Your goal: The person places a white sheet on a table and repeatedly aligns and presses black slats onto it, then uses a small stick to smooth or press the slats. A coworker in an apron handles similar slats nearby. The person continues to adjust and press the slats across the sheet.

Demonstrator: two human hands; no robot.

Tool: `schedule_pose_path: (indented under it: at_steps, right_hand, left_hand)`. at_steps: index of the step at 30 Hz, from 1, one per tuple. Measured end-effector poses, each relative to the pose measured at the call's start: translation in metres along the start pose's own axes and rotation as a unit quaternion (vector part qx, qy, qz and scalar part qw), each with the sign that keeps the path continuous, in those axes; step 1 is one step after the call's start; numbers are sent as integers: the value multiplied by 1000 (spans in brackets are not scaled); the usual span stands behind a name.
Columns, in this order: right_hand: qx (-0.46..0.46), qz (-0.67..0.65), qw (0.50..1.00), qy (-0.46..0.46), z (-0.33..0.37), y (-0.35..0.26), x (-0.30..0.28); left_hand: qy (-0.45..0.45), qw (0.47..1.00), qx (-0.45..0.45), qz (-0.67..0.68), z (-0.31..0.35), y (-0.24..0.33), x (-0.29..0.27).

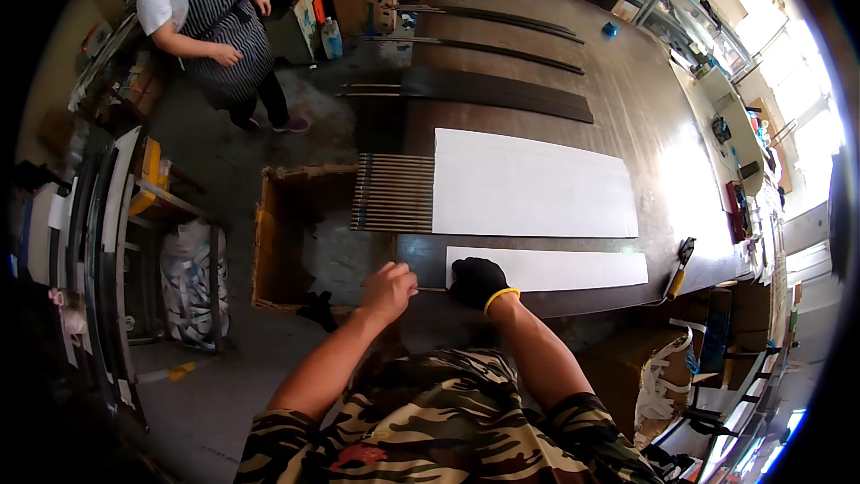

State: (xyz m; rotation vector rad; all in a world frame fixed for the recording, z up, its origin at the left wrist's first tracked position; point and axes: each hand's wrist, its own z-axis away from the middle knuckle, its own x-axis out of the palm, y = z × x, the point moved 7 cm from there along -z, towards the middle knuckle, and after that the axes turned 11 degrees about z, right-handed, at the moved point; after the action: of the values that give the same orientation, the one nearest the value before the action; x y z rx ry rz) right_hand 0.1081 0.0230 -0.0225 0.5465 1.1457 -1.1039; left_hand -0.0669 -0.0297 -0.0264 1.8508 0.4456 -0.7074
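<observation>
bare left hand (pixel 391 291) pinches a thin rod (pixel 433 289) at the table's (pixel 649 108) near edge | black-gloved right hand (pixel 479 281) covers a narrow white strip's (pixel 573 270) left end, finger state unclear | farther, rods (pixel 391 193) line a wide white panel's (pixel 536 184) left edge | a person (pixel 224 54) stands beyond

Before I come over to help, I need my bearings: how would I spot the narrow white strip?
On the big brown table, look along the near edge. The narrow white strip lies there, with the black-gloved right hand over its left end. Its slimness sets it apart from the wide white sheet just beyond.
</observation>
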Motion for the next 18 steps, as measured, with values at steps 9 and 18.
schedule_pose_path:
  at_steps: [9, 18]
  right_hand:
    - [-50, -123, 991, 3, -2, 17, -6]
    - [-51, -129, 989, 51, -3, -6, 4]
  left_hand:
    - [-37, 998, -49, -35, -6, 19, -20]
    - [-31, 996, -72, -35, -5, 22, -19]
